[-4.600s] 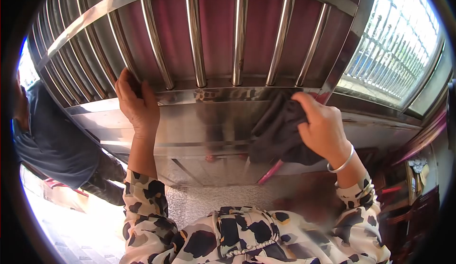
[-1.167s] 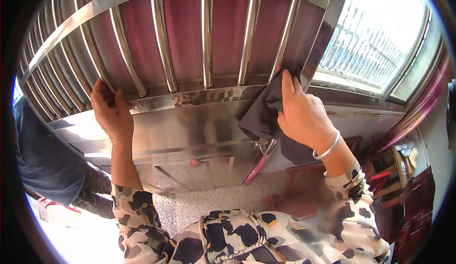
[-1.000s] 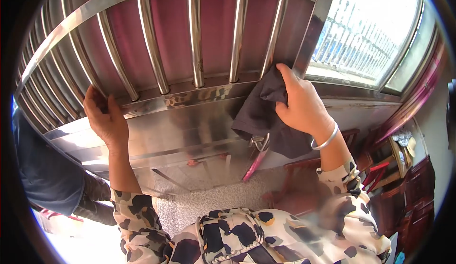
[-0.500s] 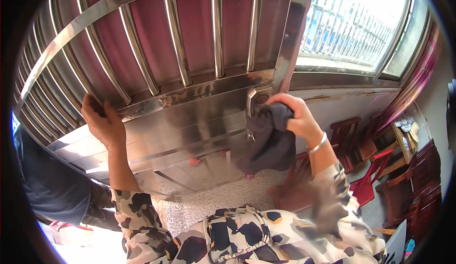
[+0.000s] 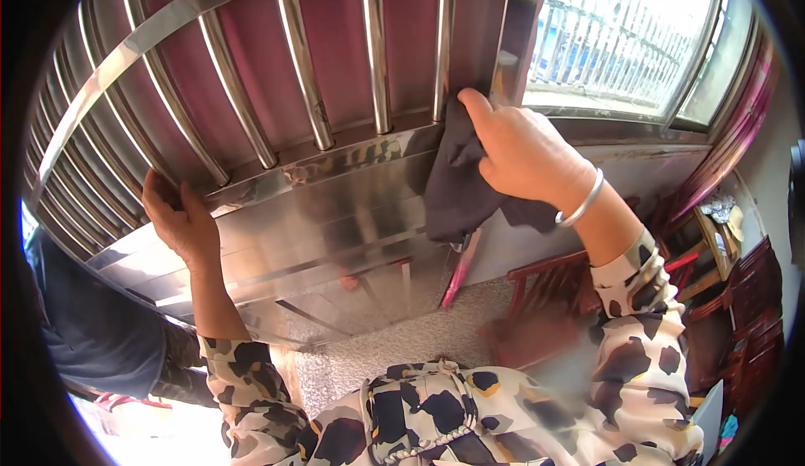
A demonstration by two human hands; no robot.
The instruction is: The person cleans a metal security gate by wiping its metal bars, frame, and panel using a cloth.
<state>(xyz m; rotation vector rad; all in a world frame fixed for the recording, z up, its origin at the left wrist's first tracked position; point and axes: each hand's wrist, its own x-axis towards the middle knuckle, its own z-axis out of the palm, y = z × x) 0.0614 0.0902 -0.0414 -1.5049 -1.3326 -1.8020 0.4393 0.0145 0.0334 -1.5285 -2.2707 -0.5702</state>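
A shiny metal door [image 5: 352, 214] with upright round bars [image 5: 299, 63] fills the upper left and middle, a pink sheet behind the bars. My left hand [image 5: 180, 218] is curled at the foot of a bar on the left, its fingers round the ledge or bar. My right hand [image 5: 528, 151], with a silver bangle on the wrist, holds a dark cloth [image 5: 459, 185] against the door's right edge, beside the foot of the rightmost bar. The cloth hangs down and covers the spot where the door handle showed.
Another person in dark clothes [image 5: 101, 315] stands at the far left, beyond the door. A window [image 5: 625, 38] with a grille is at the upper right. Dark red wooden chairs [image 5: 545, 290] and a pink curtain [image 5: 738, 147] are on the right.
My right hand has moved up with the cloth, from the door handle to the door's right edge near the bar. My left hand has stayed at the bars.
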